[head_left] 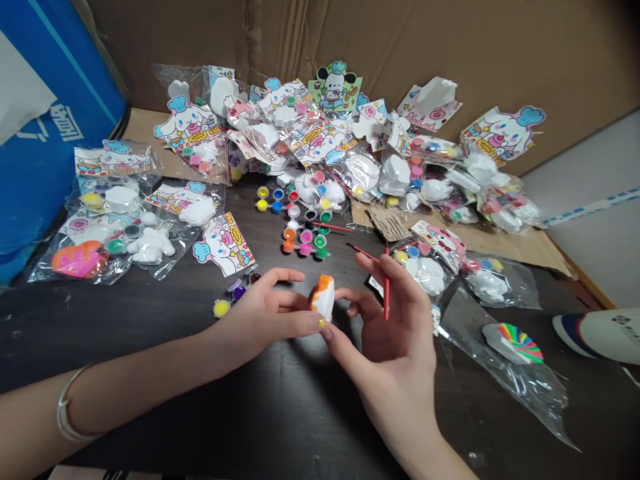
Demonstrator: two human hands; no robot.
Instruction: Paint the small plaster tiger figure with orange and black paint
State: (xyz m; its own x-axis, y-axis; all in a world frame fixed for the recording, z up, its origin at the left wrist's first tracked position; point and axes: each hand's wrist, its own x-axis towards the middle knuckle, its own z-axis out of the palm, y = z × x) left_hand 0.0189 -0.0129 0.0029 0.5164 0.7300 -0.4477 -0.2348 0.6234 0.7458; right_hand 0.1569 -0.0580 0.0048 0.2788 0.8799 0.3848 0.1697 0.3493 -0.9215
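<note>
Between thumb and fingers, my left hand [273,307] grips a small white plaster figurine [324,298] with orange paint along its top and left side and a touch of yellow low down. My right hand [395,333] keeps a red paintbrush [387,287] upright between its fingers, while its thumb and a fingertip are at the figurine's right side. Just beyond the hands stand open paint pots [306,237] in several colours. Another pot strip [222,307], with yellow and purple, is partly hidden behind my left hand.
Bagged plaster figures with cartoon cards [325,143] are heaped along the cardboard backing [425,40]. More bags lie left, one beside an orange-and-pink painted piece [80,260]. A rainbow-striped piece [520,343] rests on plastic at right, near a white cup [603,333].
</note>
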